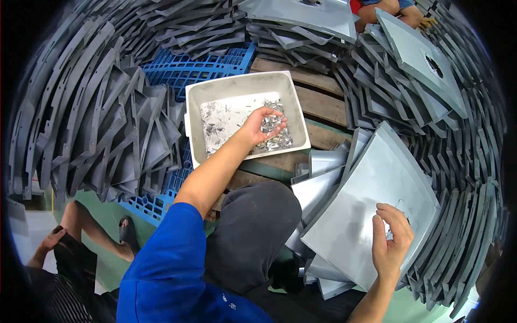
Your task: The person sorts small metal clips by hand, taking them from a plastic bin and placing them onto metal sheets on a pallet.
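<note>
My left hand (264, 127) reaches into a cream plastic bin (196, 121). Its fingers are curled but apart, just over a heap of small shiny metal pieces (277, 141), and no piece shows between them. On my right, a grey sheet-metal panel (353, 202) lies tilted on top of other panels. Above this panel is my right hand (393, 237), its thumb and bent fingers drawn together near a hole that the hand partly covers. Whatever the fingertips hold, if anything, is too small to make out.
Stacks of grey metal panels (97, 118) surround me, with more at the right (409, 81). Under the bin are a blue plastic pallet (188, 67) and wooden slats (320, 105). A seated person (81, 237) is at lower left; another person's arms (388, 13) show at the top right.
</note>
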`<act>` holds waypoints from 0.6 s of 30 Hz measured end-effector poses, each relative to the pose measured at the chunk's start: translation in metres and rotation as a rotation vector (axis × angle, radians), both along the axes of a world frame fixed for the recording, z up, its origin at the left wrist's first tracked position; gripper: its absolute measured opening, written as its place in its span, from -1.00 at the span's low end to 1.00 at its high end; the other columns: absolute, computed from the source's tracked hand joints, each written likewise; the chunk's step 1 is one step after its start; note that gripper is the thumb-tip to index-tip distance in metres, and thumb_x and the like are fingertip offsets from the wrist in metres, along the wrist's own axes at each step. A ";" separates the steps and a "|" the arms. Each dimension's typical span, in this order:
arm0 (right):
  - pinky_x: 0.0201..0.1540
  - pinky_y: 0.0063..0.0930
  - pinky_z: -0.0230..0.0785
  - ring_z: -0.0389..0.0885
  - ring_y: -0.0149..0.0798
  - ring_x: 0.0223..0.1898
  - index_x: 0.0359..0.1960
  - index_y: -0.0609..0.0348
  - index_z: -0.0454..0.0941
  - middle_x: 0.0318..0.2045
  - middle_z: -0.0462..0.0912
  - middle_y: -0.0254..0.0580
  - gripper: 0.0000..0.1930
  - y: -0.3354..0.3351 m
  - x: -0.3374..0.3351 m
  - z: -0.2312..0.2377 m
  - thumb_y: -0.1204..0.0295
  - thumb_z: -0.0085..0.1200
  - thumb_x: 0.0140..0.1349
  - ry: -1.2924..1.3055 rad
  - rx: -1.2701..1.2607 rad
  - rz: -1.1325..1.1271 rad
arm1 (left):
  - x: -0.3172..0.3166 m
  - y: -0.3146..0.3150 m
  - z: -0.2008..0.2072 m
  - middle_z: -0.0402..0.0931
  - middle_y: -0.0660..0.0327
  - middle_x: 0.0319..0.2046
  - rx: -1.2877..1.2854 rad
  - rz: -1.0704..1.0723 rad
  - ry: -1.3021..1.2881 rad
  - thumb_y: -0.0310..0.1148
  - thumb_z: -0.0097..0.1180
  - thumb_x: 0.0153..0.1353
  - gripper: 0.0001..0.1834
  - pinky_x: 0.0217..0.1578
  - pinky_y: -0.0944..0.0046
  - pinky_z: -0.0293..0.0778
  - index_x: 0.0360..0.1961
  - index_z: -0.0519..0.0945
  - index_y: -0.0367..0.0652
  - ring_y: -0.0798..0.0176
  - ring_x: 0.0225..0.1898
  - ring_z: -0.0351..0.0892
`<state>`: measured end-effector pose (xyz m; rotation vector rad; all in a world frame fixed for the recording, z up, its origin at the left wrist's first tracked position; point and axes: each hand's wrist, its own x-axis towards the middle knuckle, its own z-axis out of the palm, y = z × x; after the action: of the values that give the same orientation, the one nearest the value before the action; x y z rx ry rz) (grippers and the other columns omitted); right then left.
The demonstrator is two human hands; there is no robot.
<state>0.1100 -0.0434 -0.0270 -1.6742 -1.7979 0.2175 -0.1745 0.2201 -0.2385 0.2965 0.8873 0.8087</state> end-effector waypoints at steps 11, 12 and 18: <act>-0.20 -0.34 0.45 0.64 -0.08 -0.29 -0.39 0.30 0.58 -0.30 0.68 -0.05 -0.90 -0.002 0.001 0.004 0.64 0.20 0.03 0.012 0.037 0.016 | -0.008 0.008 -0.020 0.53 0.02 -0.21 0.033 -0.051 0.113 -0.21 -0.14 0.34 -0.65 -0.57 0.52 0.48 -0.13 0.51 -0.29 0.21 -0.32 0.60; -0.20 -0.34 0.45 0.64 -0.08 -0.29 -0.39 0.30 0.58 -0.30 0.68 -0.05 -0.90 -0.002 0.001 0.004 0.64 0.20 0.03 0.012 0.029 0.010 | -0.003 0.010 -0.021 0.53 0.02 -0.21 0.025 -0.057 0.113 -0.21 -0.14 0.34 -0.65 -0.57 0.52 0.48 -0.13 0.51 -0.29 0.21 -0.32 0.60; -0.21 -0.36 0.45 0.65 -0.07 -0.30 -0.38 0.30 0.58 -0.31 0.68 -0.05 -0.89 0.001 0.001 0.002 0.64 0.20 0.02 -0.013 0.023 0.029 | 0.013 -0.002 -0.024 0.35 -0.21 -0.07 -0.181 0.362 -0.185 -0.45 -0.18 0.34 -0.71 -0.01 -0.11 0.59 -0.05 0.35 -0.51 -0.17 -0.01 0.46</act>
<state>0.1112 -0.0423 -0.0251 -1.6379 -1.8284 0.1984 -0.1616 0.2186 -0.2625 -0.1019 0.8431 1.0631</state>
